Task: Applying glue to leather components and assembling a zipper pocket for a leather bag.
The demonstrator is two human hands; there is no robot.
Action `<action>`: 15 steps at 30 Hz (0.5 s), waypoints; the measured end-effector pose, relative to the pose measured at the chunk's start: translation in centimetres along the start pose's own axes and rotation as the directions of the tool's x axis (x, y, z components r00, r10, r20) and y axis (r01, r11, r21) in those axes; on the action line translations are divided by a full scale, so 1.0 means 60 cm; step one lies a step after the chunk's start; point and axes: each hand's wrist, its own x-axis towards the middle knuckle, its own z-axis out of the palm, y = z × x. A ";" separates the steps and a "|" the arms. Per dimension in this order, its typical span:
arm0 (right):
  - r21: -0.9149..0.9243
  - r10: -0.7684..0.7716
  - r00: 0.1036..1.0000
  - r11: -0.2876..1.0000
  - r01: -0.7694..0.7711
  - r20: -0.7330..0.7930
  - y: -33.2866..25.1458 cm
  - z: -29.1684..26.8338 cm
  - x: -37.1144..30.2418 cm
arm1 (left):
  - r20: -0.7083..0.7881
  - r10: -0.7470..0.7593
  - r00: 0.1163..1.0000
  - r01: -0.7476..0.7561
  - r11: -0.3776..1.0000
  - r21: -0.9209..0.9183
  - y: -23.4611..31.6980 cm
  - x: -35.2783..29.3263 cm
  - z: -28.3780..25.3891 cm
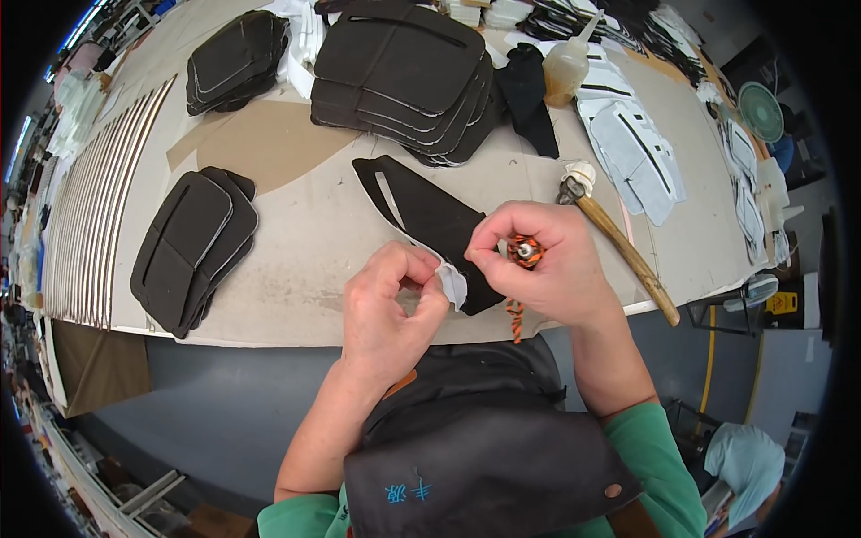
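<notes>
A black cut fabric piece (pixel 417 193) lies slantwise on the table in front of me, with a narrow pale slot near its far-left end. Along its near edge runs a crumpled white strip (pixel 454 285). My left hand (pixel 387 300) is closed, thumb and forefinger pinching at this white strip. My right hand (pixel 547 260) is above the fabric's right end, thumb and forefinger pressed together. Curled within its other fingers is a tool with an orange-and-black striped wrapping (pixel 526 252); its working end is hidden. A striped tail (pixel 514 321) hangs below that hand.
A hammer (pixel 628 242) with a wooden handle lies to the right. Stacked dark fabric panels (pixel 399 63) stand at the back, with another stack (pixel 193 247) at left. A squeeze bottle of amber liquid (pixel 567 72) and white panels (pixel 632 143) are at back right.
</notes>
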 end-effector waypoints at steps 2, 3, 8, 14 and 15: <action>0.035 0.043 0.999 0.999 -0.042 -0.015 -0.007 -0.008 -0.003 | 0.002 0.002 1.000 -0.002 1.000 -0.006 0.002 0.000 0.001; 0.068 0.086 0.996 0.994 -0.084 -0.033 -0.010 -0.012 -0.005 | 0.004 0.003 1.000 -0.003 1.000 -0.007 0.003 0.000 0.002; 0.039 -0.009 1.000 0.999 0.009 -0.002 -0.016 -0.021 -0.011 | -0.021 0.011 1.000 -0.011 1.000 -0.021 -0.002 -0.003 0.009; -0.299 -0.107 0.992 0.946 0.122 0.066 -0.014 0.010 -0.020 | -0.021 0.155 0.988 -0.152 0.982 0.110 0.010 0.002 0.015; -0.336 -0.129 0.991 0.933 0.130 0.025 -0.012 0.014 -0.021 | -0.023 0.153 0.988 -0.150 0.983 0.110 0.010 0.001 0.015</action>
